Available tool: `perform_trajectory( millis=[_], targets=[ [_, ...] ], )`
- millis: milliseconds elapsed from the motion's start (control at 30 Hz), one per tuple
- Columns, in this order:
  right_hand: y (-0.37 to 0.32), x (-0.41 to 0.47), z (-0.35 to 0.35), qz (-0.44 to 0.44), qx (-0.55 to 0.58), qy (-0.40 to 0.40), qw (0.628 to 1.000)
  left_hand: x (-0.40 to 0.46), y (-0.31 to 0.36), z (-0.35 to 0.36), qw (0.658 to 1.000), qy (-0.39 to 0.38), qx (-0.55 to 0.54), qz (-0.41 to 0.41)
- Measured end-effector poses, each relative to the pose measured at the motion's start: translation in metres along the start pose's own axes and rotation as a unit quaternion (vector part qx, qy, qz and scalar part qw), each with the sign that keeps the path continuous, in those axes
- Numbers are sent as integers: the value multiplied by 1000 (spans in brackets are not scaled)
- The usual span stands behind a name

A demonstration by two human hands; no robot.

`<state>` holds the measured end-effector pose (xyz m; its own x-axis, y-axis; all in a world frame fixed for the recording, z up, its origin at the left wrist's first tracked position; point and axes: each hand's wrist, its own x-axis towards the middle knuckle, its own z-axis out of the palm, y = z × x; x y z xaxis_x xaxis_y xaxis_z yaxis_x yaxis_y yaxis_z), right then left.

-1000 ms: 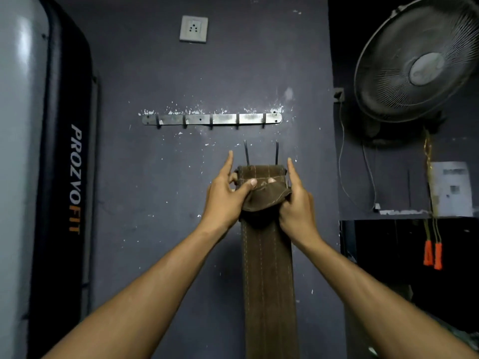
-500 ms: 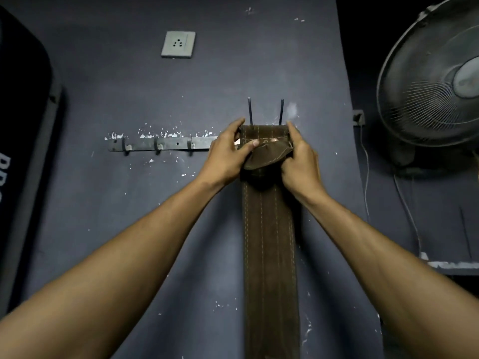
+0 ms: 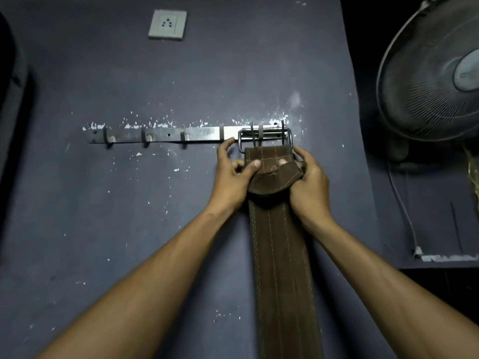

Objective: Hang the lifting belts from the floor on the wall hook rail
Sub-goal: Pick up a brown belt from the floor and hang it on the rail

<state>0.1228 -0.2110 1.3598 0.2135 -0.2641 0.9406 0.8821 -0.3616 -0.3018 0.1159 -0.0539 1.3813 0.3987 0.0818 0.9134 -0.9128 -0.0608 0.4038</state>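
Note:
A brown stitched lifting belt (image 3: 281, 255) hangs straight down the dark wall. Its metal buckle (image 3: 265, 138) sits over the rightmost hook of the steel hook rail (image 3: 166, 134), with the two prongs pointing up. My left hand (image 3: 232, 174) grips the belt's top left edge, thumb across the leather. My right hand (image 3: 309, 180) grips the top right edge and the folded leather flap below the buckle. The rail's other hooks to the left carry nothing.
A wall socket (image 3: 168, 24) sits above the rail. A large fan (image 3: 432, 71) stands at the right with a cable (image 3: 404, 211) running down the wall. A dark padded object (image 3: 10, 81) edges in at the far left.
Both hands have lifted the belt from below the rail up to it, and the buckle now rests over the rightmost hook. The view has moved closer to the wall.

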Motion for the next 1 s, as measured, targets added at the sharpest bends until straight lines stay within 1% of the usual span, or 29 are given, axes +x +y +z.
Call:
perform_trajectory(
  millis=[33,100,167,233,333,433,567,633,700,767,833,867,933,1000],
  targets=[
    [0,-8,2,32,23,5,999,-9,-3,2,1000,22,-10,-12],
    [5,-31,2,74,45,-25,996,-33,-15,4,999,48,14,-22],
    [13,-55,0,82,53,-79,992,-61,-27,6,998,30,40,-28],
    [19,-76,-2,82,61,-101,990,-82,-37,7,997,16,59,-38],
    [22,-91,1,94,63,-79,990,-100,-43,9,989,51,140,-20],
    [16,-93,8,107,50,-66,991,-99,-39,6,985,55,163,-18],
    [10,-117,4,154,124,-77,977,-110,-41,-4,989,46,138,-37],
    [15,-158,-4,213,142,-104,961,-149,-59,-11,991,16,111,-79],
    [24,-212,-14,274,121,-117,947,-212,-86,-18,986,-14,95,-135],
    [27,-250,-18,299,79,-86,947,-262,-103,-21,983,-25,84,-159],
    [26,-259,-15,311,43,-42,949,-278,-110,-18,979,7,66,-193],
    [23,-257,-16,309,23,-34,950,-279,-108,-17,977,16,72,-200],
    [14,-257,-17,300,41,-35,953,-278,-101,-16,979,13,70,-191],
    [3,-290,-37,335,49,-48,940,-309,-90,-20,977,-7,42,-209]
  ],
)
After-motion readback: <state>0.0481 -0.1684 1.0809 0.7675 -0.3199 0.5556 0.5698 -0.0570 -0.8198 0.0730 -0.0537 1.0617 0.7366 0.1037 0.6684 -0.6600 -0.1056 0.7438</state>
